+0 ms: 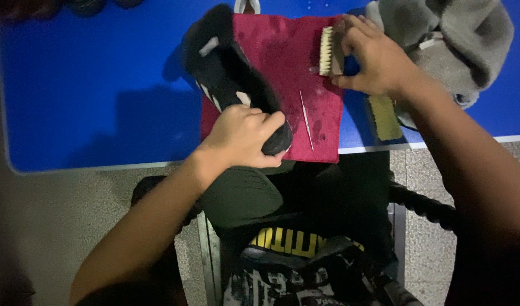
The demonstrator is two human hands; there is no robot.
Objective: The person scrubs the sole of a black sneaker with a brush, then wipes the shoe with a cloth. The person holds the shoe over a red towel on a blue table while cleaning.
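Shoe gripped at heel by left hand
Brush pinched in right hand fingers; shoe judged light, flexible

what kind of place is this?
Likely a makeshift shoe-cleaning spot, home or small workshop: a blue table over a tiled floor, a red cloth as work mat, left hand on a black shoe, right hand holding a brush.
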